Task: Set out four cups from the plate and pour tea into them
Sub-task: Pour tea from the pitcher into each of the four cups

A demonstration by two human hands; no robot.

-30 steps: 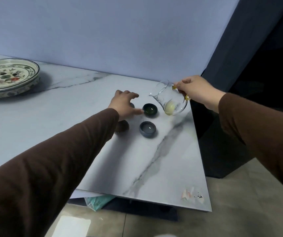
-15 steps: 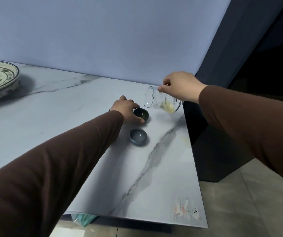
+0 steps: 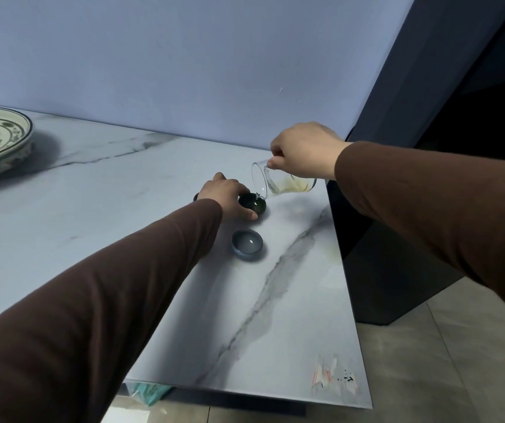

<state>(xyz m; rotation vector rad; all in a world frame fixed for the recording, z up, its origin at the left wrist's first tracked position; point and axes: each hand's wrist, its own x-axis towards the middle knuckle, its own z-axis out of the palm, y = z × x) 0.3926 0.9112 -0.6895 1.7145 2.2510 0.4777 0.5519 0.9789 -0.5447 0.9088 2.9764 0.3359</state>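
A patterned plate [image 3: 1,138] is set at the tabletop's [image 3: 98,190] far left edge. Near the far right corner, a dark green cup [image 3: 253,204] is held by the curled fingers of the left hand [image 3: 225,195], with a grey-blue cup [image 3: 246,244] placed just nearer. Over the dark green cup's rim, a tilted glass pitcher [image 3: 283,184] is gripped in the closed fingers of the right hand [image 3: 303,151].

You're facing a pale lilac wall [image 3: 184,71], with a white, grey-veined marble table [image 3: 275,315] set against it, a dark panel [image 3: 446,96] rising on your right, and beige floor tiles [image 3: 428,377] below.

Dim, cool, soft light; faint shadows; wide-angle edge distortion.
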